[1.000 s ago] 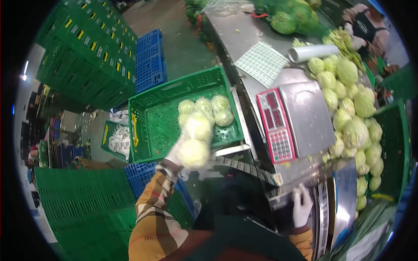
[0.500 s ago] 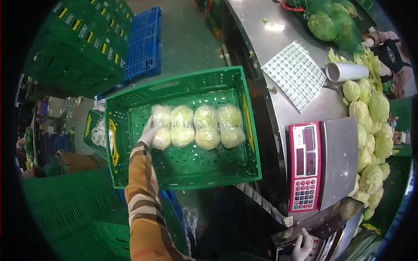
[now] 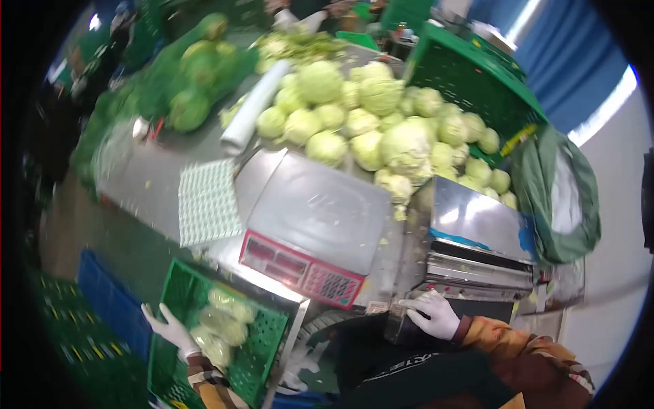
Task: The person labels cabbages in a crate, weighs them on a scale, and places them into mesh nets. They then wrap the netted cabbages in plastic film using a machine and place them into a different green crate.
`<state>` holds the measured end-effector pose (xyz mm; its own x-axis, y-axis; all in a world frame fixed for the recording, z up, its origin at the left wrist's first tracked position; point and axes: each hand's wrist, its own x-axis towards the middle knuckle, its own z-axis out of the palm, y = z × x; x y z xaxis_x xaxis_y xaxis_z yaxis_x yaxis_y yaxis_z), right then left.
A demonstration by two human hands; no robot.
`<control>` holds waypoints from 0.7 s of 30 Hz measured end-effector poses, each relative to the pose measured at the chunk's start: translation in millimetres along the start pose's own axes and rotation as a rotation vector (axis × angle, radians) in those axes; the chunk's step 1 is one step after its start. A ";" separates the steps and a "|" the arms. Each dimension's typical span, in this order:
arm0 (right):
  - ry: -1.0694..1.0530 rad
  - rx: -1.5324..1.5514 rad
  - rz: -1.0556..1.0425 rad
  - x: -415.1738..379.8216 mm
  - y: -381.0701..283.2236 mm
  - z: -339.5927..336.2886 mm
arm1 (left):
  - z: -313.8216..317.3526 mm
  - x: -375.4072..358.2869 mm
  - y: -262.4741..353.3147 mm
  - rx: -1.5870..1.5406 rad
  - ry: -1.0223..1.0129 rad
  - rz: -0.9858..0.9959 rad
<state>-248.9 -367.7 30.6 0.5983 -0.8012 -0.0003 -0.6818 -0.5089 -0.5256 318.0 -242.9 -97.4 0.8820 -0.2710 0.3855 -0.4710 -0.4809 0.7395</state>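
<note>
My left hand (image 3: 172,331), in a white glove, is spread open over the left rim of the green crate (image 3: 262,354). Its fingers hold nothing. Beside it, inside the crate, lie several film-wrapped cabbage packs (image 3: 221,328). My right hand (image 3: 433,315), also white-gloved, rests on the dark edge of the metal wrapping machine (image 3: 480,225), its fingers stretched out and the thumb apart. Between the hands, on the steel table, stands a scale (image 3: 317,204) with a red-framed keypad. Its pan carries nothing.
Bare cabbages (image 3: 368,116) are heaped behind the scale, in front of a tipped green crate (image 3: 470,75). A film roll (image 3: 255,109) and a sheet of labels (image 3: 208,203) lie on the table. Net bags of cabbages (image 3: 184,82) sit farther left. Another person's gloved hands (image 3: 300,22) show at the back.
My view has swung right toward the table and machine. The left hand has come away from the leftmost wrapped pack and opened. The right hand remains at the machine.
</note>
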 end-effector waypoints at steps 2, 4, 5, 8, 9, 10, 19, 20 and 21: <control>-0.011 0.017 0.041 -9.4 15.9 -14.2 | 40.9 -0.6 113.5 -0.342 -0.104 0.117; 0.089 0.108 0.060 -18.3 29.7 -31.7 | 77.8 -22.9 226.9 -0.473 -0.259 0.238; 0.153 0.122 0.102 -26.1 38.9 -38.8 | 100.8 -37.6 265.9 -0.583 -0.375 0.247; 0.315 0.162 0.144 -40.5 58.4 -61.8 | 169.4 -97.1 382.7 -0.632 -0.761 0.444; 0.341 0.195 0.184 -46.0 65.8 -69.5 | 199.9 -122.3 407.8 -0.679 -0.858 0.413; 0.366 0.222 0.224 -50.9 74.1 -79.3 | 221.6 -146.9 435.4 -0.654 -0.918 0.428; 0.753 0.258 0.414 -88.9 160.9 -150.9 | 344.5 -295.5 599.7 -0.509 -1.040 0.922; 0.772 0.231 0.431 -94.2 170.7 -157.7 | 367.4 -309.9 605.6 -0.466 -1.094 0.889; 0.794 0.202 0.448 -98.9 181.4 -165.1 | 395.8 -320.9 608.1 -0.417 -1.118 0.872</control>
<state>-501.3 -432.7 75.8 -0.2161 -0.9280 0.3036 -0.6486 -0.0960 -0.7551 -257.4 -778.4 10.1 -0.2312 -0.9226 0.3088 -0.6253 0.3841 0.6793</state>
